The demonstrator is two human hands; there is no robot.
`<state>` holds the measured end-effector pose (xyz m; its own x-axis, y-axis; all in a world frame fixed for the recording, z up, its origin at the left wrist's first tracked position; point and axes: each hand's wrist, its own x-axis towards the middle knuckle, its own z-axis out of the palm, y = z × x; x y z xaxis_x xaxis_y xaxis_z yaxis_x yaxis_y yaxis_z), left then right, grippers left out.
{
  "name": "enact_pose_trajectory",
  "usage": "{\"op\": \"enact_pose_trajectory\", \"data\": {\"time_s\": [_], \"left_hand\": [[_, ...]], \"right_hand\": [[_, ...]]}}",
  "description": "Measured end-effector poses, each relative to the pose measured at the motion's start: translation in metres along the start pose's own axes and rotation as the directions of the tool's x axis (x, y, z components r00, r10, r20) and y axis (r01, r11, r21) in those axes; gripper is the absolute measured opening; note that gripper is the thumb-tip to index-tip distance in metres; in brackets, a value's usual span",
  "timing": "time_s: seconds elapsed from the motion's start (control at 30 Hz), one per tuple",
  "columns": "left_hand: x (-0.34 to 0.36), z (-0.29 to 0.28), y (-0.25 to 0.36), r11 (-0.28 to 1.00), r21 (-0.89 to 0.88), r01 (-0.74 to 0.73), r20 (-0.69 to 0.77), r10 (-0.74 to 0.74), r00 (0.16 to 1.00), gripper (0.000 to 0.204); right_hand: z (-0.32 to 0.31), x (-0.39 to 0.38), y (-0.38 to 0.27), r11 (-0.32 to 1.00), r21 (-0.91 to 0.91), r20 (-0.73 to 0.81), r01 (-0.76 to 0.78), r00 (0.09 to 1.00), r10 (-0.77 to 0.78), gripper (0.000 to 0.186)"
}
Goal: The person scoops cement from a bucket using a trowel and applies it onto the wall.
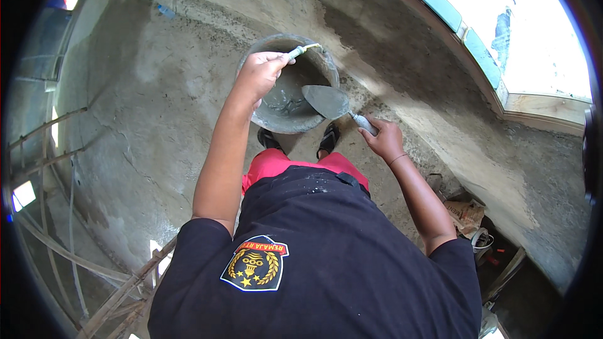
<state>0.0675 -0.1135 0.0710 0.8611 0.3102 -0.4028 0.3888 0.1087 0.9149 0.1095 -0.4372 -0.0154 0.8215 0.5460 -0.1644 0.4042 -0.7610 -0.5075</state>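
Round grey tub point(294, 126); over its near right rim, trowel point(326, 101) slanting lengthwise forward-left from the right hand point(385, 139), clamped round its handle; over the tub's far side, gripped in left hand point(260, 74), small thin-tipped tool point(298, 53).

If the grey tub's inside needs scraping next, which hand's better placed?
Right, probably: the right hand holds the broad trowel, which reaches over the right side of the tub. The left hand is over the tub too, but grips a small, thin-tipped tool.
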Motion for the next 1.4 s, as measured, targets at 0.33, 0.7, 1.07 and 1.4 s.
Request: {"op": "enact_pose_trajectory", "data": {"time_s": [0.33, 0.7, 1.07, 1.4], "left_hand": [[0.003, 0.012, -0.010, 1.000, -0.012, 0.014, -0.028, -0.015, 0.999, 0.022], [0.014, 0.021, -0.026, 0.989, -0.123, 0.079, -0.118, -0.094, 0.989, 0.022], [0.026, 0.036, -0.057, 0.972, -0.224, 0.066, -0.207, -0.114, 0.972, 0.021], [0.031, 0.041, -0.093, 0.945, -0.327, 0.030, -0.300, -0.134, 0.945, 0.020]], "right_hand": [[0.005, -0.013, 0.028, 0.997, 0.044, -0.061, 0.061, 0.996, -0.058, 0.035], [0.012, -0.007, 0.047, 1.000, -0.017, -0.039, 0.010, 0.999, -0.010, 0.035], [0.016, 0.014, 0.079, 0.999, 0.039, 0.042, 0.013, 0.999, -0.015, 0.037], [0.021, 0.046, 0.097, 0.981, -0.192, 0.256, -0.036, 0.963, 0.086, 0.045]]}}
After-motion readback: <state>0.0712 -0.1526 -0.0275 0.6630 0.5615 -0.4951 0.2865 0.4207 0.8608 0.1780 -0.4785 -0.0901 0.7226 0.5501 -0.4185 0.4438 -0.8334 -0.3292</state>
